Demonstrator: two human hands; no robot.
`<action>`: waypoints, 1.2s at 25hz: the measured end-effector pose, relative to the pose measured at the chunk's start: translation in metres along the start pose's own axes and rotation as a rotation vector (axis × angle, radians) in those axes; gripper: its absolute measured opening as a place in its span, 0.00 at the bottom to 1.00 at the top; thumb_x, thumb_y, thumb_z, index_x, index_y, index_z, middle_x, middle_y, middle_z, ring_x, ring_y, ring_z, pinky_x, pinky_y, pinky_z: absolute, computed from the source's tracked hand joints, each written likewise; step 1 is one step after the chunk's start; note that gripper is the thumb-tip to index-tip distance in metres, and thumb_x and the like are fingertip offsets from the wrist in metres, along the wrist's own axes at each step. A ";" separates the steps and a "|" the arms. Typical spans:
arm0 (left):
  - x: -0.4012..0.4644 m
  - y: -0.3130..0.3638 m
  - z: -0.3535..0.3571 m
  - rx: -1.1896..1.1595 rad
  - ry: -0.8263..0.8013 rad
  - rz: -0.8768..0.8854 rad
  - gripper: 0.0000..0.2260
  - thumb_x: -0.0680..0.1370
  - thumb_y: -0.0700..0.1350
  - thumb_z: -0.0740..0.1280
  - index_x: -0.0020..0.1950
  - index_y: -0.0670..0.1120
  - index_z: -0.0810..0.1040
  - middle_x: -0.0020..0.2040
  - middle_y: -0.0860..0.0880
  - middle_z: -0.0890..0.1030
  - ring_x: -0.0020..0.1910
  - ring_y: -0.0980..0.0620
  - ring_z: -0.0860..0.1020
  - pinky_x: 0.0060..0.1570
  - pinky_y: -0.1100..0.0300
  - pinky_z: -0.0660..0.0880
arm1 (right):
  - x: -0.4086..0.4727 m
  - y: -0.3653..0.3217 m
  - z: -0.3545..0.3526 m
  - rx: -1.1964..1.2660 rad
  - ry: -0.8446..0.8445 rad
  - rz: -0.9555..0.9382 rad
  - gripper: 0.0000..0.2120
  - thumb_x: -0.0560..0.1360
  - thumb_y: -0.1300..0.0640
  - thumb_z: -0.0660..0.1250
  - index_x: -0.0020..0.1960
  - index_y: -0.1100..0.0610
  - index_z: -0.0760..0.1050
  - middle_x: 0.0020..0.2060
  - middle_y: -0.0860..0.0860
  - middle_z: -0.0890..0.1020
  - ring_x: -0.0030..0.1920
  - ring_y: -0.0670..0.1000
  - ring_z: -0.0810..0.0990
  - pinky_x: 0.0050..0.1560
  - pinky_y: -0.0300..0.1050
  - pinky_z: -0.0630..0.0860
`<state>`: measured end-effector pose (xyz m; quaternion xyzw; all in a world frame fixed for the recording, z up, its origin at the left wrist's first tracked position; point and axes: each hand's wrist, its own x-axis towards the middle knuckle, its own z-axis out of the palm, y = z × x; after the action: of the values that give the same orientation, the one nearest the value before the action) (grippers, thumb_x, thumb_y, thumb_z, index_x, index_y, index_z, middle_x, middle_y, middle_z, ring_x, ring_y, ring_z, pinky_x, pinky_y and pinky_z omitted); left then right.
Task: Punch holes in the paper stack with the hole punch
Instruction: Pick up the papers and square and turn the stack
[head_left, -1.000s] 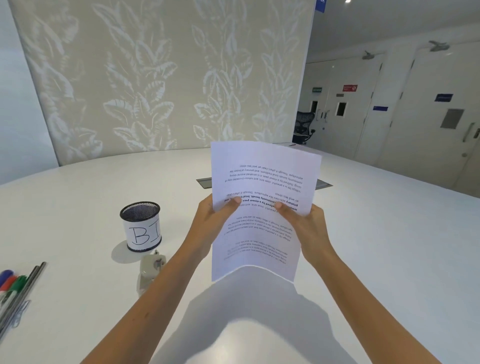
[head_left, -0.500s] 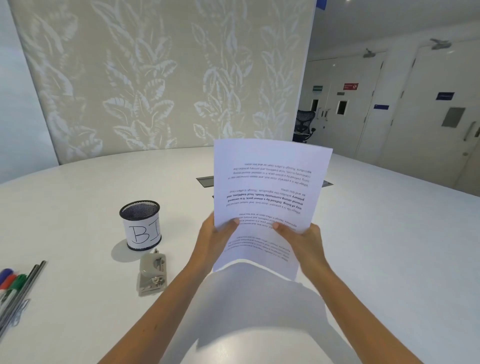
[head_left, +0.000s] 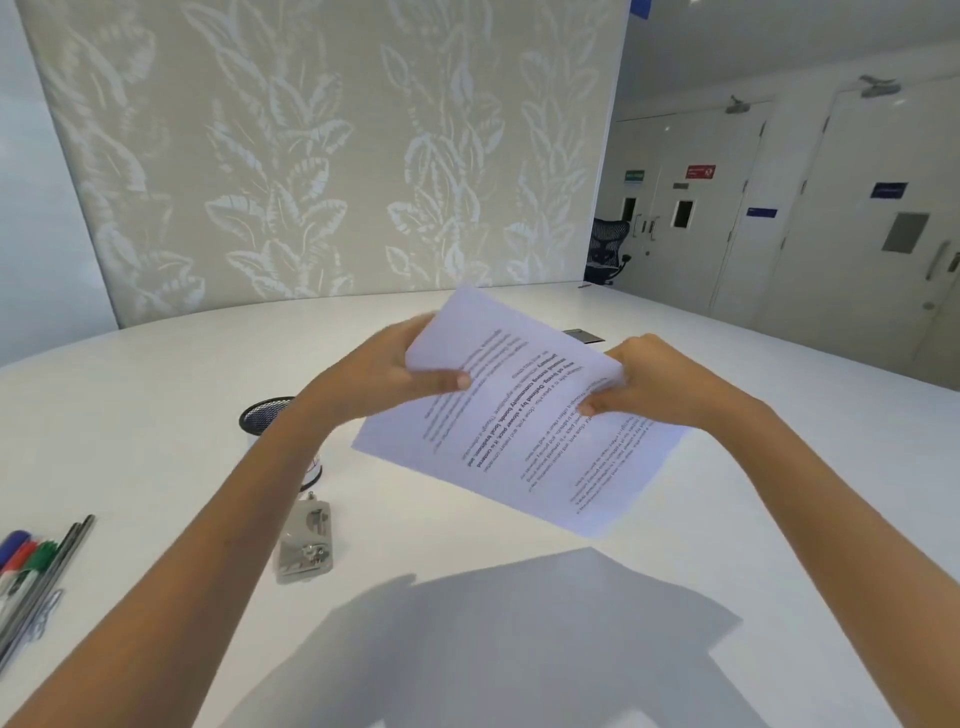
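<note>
Markers (head_left: 23, 553) and dark pens are laid at the near left edge of a wide white table (head_left: 156, 415), which curves away toward a tall panel (head_left: 322, 156) printed with pale leaves. Right of the panel, pale doors (head_left: 883, 223) with small signs and a dark office chair (head_left: 605, 252) are seen at the far side of the room. A black mesh pen cup (head_left: 265, 415) stands left of centre, half hidden by the left forearm — its contents cannot be made out. Just nearer, the hole punch (head_left: 306, 543) lies on the table, untouched. The paper stack (head_left: 519, 426) is held up off the surface, tilted, printed side up, its shadow cast on the near tabletop. Its far left edge is pinched by the left hand (head_left: 384, 371), thumb on top — its right edge is gripped by the right hand (head_left: 660, 384).
</note>
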<state>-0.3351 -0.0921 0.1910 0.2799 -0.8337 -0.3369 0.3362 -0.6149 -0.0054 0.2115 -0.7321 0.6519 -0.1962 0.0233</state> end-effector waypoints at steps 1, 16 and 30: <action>-0.002 -0.004 0.004 -0.058 -0.063 -0.069 0.14 0.72 0.53 0.74 0.57 0.56 0.80 0.51 0.56 0.86 0.49 0.56 0.84 0.49 0.57 0.79 | 0.000 -0.001 0.001 -0.031 -0.014 -0.029 0.06 0.68 0.56 0.75 0.43 0.57 0.83 0.39 0.54 0.85 0.41 0.53 0.81 0.40 0.49 0.77; -0.032 -0.061 0.032 -0.579 0.186 -0.106 0.17 0.75 0.49 0.71 0.63 0.47 0.79 0.60 0.48 0.83 0.59 0.46 0.81 0.59 0.46 0.76 | -0.033 0.044 0.040 1.162 0.178 0.050 0.16 0.66 0.54 0.73 0.54 0.55 0.82 0.49 0.51 0.87 0.46 0.51 0.86 0.41 0.44 0.82; -0.046 -0.062 0.084 -0.576 0.411 -0.156 0.10 0.77 0.48 0.69 0.57 0.50 0.82 0.53 0.51 0.86 0.53 0.51 0.83 0.50 0.57 0.80 | -0.042 0.023 0.113 1.207 0.487 0.283 0.12 0.66 0.52 0.78 0.47 0.51 0.83 0.43 0.49 0.87 0.43 0.51 0.86 0.37 0.43 0.81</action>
<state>-0.3547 -0.0668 0.0809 0.2983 -0.5957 -0.5193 0.5352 -0.6035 0.0061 0.0899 -0.4327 0.5039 -0.6817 0.3067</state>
